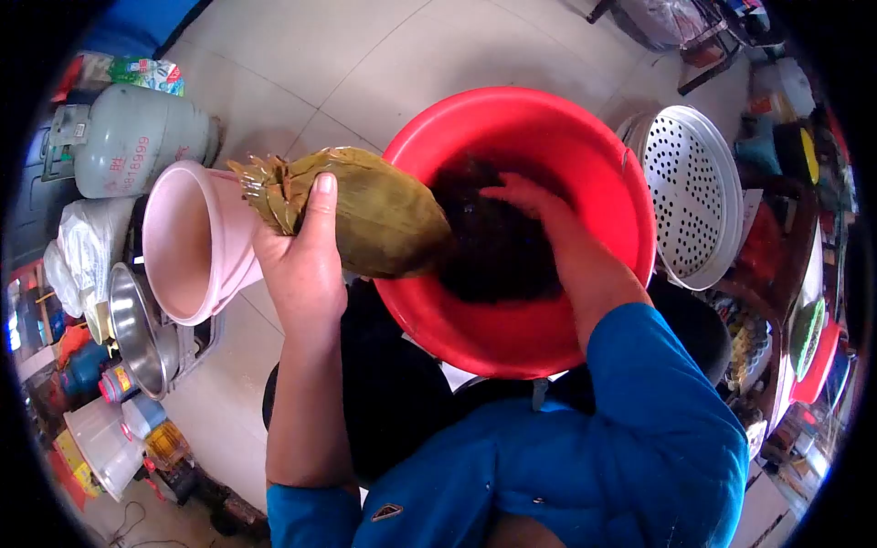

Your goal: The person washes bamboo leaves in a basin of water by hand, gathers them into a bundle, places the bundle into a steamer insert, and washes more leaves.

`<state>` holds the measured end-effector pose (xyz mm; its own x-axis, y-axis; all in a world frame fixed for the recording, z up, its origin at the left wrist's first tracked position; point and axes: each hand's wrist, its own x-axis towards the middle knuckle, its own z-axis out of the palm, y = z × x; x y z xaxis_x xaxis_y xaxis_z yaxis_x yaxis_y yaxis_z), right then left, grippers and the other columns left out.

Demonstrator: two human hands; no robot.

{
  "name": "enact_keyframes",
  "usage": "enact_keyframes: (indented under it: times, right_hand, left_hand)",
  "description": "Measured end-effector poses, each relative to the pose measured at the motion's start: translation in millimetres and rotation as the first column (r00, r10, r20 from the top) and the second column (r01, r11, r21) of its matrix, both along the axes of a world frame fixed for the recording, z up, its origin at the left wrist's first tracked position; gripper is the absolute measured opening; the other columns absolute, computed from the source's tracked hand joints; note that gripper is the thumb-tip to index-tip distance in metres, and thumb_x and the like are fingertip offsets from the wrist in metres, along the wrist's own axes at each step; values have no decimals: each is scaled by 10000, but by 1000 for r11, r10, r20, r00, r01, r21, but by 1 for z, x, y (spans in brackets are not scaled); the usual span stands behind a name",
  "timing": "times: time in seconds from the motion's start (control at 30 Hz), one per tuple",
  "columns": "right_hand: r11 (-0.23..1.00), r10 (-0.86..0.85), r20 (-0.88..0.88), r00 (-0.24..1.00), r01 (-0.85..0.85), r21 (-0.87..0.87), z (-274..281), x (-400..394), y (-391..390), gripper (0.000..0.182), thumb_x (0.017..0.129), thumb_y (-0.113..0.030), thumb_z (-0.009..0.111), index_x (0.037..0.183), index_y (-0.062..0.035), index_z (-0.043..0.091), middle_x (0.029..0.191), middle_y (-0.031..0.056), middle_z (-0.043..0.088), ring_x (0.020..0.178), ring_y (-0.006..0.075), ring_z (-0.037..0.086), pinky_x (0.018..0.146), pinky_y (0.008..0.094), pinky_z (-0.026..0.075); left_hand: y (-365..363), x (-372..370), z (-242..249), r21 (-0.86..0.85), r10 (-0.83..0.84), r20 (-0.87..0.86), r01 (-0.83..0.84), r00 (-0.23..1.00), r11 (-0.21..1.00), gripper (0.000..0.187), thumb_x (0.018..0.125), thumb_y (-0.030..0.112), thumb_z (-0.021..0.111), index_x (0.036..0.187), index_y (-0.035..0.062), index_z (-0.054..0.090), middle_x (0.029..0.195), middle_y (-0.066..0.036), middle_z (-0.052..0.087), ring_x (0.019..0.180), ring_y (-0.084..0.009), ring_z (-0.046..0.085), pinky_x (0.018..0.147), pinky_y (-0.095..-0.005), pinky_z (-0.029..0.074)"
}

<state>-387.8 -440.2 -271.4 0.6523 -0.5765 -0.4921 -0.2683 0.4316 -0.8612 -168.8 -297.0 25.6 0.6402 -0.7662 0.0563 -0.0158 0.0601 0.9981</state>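
Tiled floor [283, 68]; left hand [306, 260] grips leaf bundle [388, 215]; right hand [537, 199], in red basin [493, 132], grip unclear

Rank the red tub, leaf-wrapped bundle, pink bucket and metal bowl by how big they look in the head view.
1. Red tub, clearly largest.
2. Leaf-wrapped bundle and pink bucket: too alike to rank; the bundle, held up in the left hand, may be nearer the camera.
3. Metal bowl, smallest.
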Motion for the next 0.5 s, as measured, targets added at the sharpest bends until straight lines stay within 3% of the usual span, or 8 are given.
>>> enact_keyframes:
  times: [0.07, 0.17, 0.23, 0.27, 0.37, 0.43, 0.47, 0.5]
  right_hand:
    - [991, -84, -24, 996, 86, 101, -2, -5, -1, 475, 749, -196, 665, 1171, -32, 522, 1082, 95, 576, 975, 192, 541, 856, 342, 428]
    - [992, -122, -140, 983, 115, -58, -10, -3, 0, 476, 769, -235, 650, 1174, -25, 517, 1048, 104, 592, 955, 199, 548, 833, 340, 441]
    - [973, 7, -338, 941, -85, -217, -3, -2, 6, 460, 809, -266, 603, 1190, -26, 505, 1060, 134, 592, 979, 235, 550, 869, 350, 422]
    - [972, 8, -338, 941, -87, -217, -6, 0, 6, 460, 809, -266, 603, 1190, -26, 505, 1060, 134, 592, 979, 235, 550, 869, 350, 422]
    - [887, -52, -439, 897, -160, -432, -22, -1, 7, 435, 849, -279, 543, 1208, -38, 492, 1092, 161, 580, 1026, 274, 536, 918, 369, 391]
    - [508, -163, -432, 887, -300, -807, 15, 2, 16, 422, 877, -264, 496, 1234, -42, 469, 1147, 166, 553, 1074, 297, 512, 955, 390, 359]
    - [508, -163, -432, 887, -300, -807, 26, 4, 9, 422, 877, -264, 496, 1234, -42, 469, 1147, 166, 553, 1074, 297, 512, 955, 390, 359]
    - [674, -103, -320, 942, -171, -718, 37, 6, -3, 422, 883, -262, 486, 1239, -36, 461, 1164, 154, 542, 1067, 279, 516, 947, 379, 368]
  left_hand:
    - [-1, 0, -2, -6, -17, 32, 18, 999, 1000, 158, 845, 69, 586, 972, -23, 563, 912, -47, 595, 823, -106, 543, 768, -246, 432]
    - [-2, -5, 0, 22, 5, 25, -6, 1000, 1000, 156, 845, 68, 587, 972, -18, 561, 910, -46, 596, 821, -106, 543, 764, -246, 432]
    - [-2, -4, -2, 22, 1, 25, -2, 1000, 1000, 152, 845, 67, 586, 969, -16, 564, 911, -45, 596, 820, -105, 544, 764, -245, 432]
    - [-2, -5, -3, 24, -3, 22, 3, 1000, 1000, 147, 845, 66, 585, 967, -14, 567, 911, -44, 597, 819, -104, 545, 765, -244, 431]
    - [-2, -9, -3, 22, -10, 46, 9, 999, 1000, 145, 841, 66, 590, 958, -17, 580, 910, -43, 603, 821, -103, 546, 761, -243, 431]
    - [-5, -12, -5, 25, -4, 38, 3, 999, 1000, 147, 837, 70, 596, 954, -19, 586, 909, -42, 607, 820, -102, 548, 758, -244, 433]
    - [-5, -12, -6, 37, 7, 30, -9, 1000, 999, 149, 834, 73, 602, 950, -20, 592, 908, -40, 611, 820, -101, 549, 755, -244, 434]
    - [-5, -12, -7, 39, 11, 28, -12, 1000, 999, 149, 834, 73, 602, 950, -20, 592, 908, -40, 611, 820, -101, 549, 755, -244, 434]
